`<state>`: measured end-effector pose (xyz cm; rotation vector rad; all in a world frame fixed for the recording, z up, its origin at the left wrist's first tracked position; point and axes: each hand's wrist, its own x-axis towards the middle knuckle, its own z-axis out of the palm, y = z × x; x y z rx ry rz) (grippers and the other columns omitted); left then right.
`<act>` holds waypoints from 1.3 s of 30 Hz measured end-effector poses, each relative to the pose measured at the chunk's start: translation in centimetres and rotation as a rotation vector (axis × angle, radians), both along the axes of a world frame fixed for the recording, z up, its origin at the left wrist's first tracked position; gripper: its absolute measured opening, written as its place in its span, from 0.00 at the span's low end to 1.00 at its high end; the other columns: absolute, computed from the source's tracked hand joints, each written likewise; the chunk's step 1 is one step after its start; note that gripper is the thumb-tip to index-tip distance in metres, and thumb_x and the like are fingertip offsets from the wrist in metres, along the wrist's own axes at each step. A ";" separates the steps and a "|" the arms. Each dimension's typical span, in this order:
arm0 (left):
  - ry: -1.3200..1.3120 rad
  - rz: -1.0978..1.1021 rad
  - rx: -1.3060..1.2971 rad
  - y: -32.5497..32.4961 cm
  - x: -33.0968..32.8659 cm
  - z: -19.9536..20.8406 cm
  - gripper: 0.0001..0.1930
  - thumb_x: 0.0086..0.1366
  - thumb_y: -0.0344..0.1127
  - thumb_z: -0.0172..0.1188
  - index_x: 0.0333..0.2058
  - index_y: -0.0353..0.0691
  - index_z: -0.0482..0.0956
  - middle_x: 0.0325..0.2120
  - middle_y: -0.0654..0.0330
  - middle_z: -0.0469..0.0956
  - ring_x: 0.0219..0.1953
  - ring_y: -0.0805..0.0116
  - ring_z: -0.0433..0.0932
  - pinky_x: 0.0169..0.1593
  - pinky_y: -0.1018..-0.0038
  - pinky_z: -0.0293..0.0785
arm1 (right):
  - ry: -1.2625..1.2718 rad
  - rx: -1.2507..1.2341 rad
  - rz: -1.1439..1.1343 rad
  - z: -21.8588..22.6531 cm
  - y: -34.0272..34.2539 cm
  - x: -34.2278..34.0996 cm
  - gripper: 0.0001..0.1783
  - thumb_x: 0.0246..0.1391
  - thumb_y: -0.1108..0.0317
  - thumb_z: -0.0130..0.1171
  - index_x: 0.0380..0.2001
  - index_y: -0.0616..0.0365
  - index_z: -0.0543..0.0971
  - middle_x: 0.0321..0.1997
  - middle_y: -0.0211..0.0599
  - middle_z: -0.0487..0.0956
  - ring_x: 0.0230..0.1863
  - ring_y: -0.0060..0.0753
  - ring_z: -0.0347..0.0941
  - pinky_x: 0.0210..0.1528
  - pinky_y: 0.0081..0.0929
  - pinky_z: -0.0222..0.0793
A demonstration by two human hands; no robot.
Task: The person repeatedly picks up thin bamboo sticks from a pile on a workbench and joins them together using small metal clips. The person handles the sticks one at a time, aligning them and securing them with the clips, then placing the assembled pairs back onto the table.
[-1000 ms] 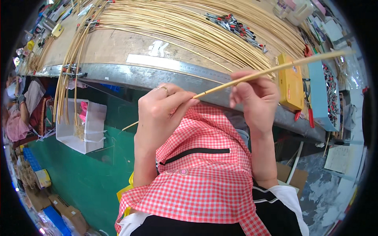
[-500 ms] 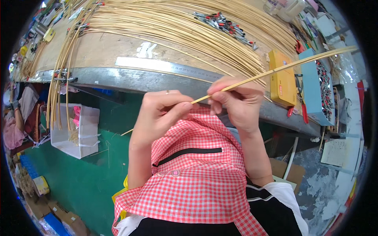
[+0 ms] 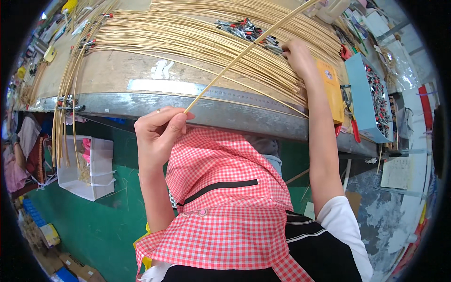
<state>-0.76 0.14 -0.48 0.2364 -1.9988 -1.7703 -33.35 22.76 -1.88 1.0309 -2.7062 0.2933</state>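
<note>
My left hand (image 3: pixel 160 130) pinches the lower end of a long, thin bamboo strip (image 3: pixel 230 64) between thumb and fingers. The strip slants up and to the right across the bench, and its far end runs out of the top of the view. Farther off, my right hand (image 3: pixel 297 55) is stretched over the bench with its fingers curled at the right end of a pile of small black, silver and red spring clips (image 3: pixel 249 32). What its fingertips hold, if anything, cannot be made out.
Many bamboo strips (image 3: pixel 188 40) cover the bench. A steel ruler (image 3: pixel 164 86) lies along its metal edge. At right are a yellow box (image 3: pixel 330 89), red-handled pliers (image 3: pixel 348 103) and a blue box of clips (image 3: pixel 371 98). Clamped strips (image 3: pixel 66 127) hang over a white bin (image 3: pixel 94 169) at left.
My right hand has let go of the strip and moved forward to the clips. My left hand has shifted left with the strip, which now tilts more steeply upward.
</note>
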 end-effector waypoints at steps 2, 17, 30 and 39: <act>-0.004 0.015 -0.011 0.0 0.1 0.0 0.05 0.60 0.26 0.59 0.31 0.29 0.82 0.17 0.63 0.73 0.20 0.81 0.68 0.21 0.84 0.59 | 0.106 0.061 -0.006 -0.4 0.4 -0.8 0.08 0.49 0.73 0.56 0.31 0.67 0.78 0.34 0.56 0.77 0.41 0.55 0.73 0.42 0.44 0.69; 0.068 0.055 -0.208 1.5 -0.5 -0.2 0.06 0.60 0.26 0.59 0.30 0.29 0.82 0.19 0.63 0.74 0.21 0.82 0.68 0.22 0.84 0.59 | -0.584 -0.700 0.527 1.3 -4.3 21.4 0.12 0.51 0.85 0.48 0.39 0.72 0.75 0.33 0.41 0.76 0.24 0.27 0.73 0.27 0.21 0.68; 0.090 0.033 -0.282 2.1 -1.1 -0.9 0.05 0.60 0.25 0.59 0.31 0.30 0.82 0.19 0.62 0.75 0.20 0.80 0.69 0.21 0.83 0.60 | -0.476 -0.766 0.415 1.0 -5.2 23.5 0.08 0.48 0.83 0.55 0.35 0.69 0.75 0.36 0.46 0.78 0.31 0.40 0.76 0.32 0.29 0.73; -0.089 -0.243 -0.073 0.9 -0.4 -1.0 0.09 0.63 0.28 0.55 0.34 0.28 0.81 0.22 0.59 0.78 0.24 0.76 0.74 0.26 0.81 0.68 | -0.940 -1.349 0.352 1.7 -3.4 21.1 0.11 0.58 0.71 0.56 0.39 0.69 0.79 0.32 0.35 0.79 0.28 0.22 0.72 0.32 0.19 0.69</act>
